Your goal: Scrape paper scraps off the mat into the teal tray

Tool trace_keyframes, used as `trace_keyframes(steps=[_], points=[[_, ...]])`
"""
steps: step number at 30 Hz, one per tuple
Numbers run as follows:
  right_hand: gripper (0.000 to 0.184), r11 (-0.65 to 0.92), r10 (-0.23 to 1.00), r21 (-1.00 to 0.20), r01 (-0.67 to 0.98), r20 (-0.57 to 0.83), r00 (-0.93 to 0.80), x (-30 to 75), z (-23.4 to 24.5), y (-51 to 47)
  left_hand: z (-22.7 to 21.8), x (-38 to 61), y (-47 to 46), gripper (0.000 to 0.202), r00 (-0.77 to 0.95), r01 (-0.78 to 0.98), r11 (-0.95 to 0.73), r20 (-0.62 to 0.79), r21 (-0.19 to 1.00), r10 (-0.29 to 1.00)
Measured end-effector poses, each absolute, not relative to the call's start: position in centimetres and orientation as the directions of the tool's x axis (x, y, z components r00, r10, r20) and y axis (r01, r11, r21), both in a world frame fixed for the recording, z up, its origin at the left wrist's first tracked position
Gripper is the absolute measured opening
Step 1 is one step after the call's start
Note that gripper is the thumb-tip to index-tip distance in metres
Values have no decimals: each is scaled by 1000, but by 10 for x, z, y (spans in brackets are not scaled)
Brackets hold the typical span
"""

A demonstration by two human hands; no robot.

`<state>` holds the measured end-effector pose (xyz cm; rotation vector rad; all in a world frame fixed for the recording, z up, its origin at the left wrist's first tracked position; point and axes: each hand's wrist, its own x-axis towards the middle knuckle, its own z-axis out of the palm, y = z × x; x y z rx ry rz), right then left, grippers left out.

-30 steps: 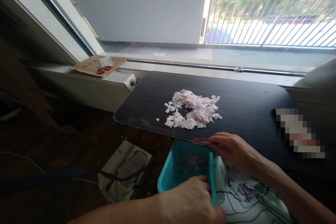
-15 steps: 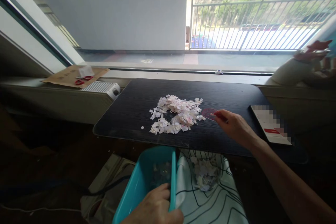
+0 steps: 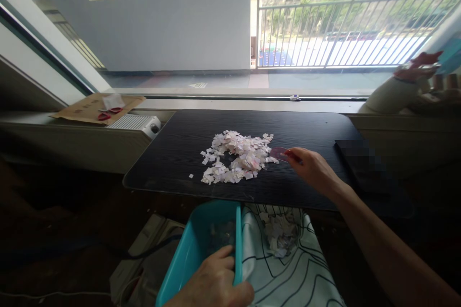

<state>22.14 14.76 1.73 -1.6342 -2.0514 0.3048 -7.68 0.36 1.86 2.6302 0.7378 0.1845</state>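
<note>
Head view: right hand (image 3: pixel 312 171) holds pink card (image 3: pixel 278 153) pointing left at scraps (image 3: pixel 237 156).

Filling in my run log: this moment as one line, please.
left hand: grips teal bin rim | right hand: holds pink card beside paper scraps | paper scraps: heaped on black table

Matt black table (image 3: pixel 317 129) with fine wood-grain texture, bearing thin paper scraps (image 3: pixel 237 156); translucent pink plastic card (image 3: pixel 279 153); smooth, slightly glossy teal plastic bin (image 3: pixel 187 254); soft white cloth (image 3: pixel 288 278) with dark lines; matt brown cardboard (image 3: pixel 82 108); painted metal railing (image 3: pixel 324 33).
</note>
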Motion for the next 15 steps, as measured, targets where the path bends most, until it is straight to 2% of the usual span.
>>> trace_keyframes(steps=[4,8,11,15], points=[[23,279,959,-487,827,182,-217,225,14,141,9,-79,2,19,850,466,-779,33,421,526],[32,77,992,-536,841,124,-12,241,6,133,8,-79,3,14,846,465,-767,31,442,532],[45,-34,990,-453,891,107,93,255,3,131,9,-79,6,13,854,454,-778,38,435,519],[47,-32,947,-247,968,301,109,283,6,122,9,-77,7,13,857,440,-791,64,426,511]])
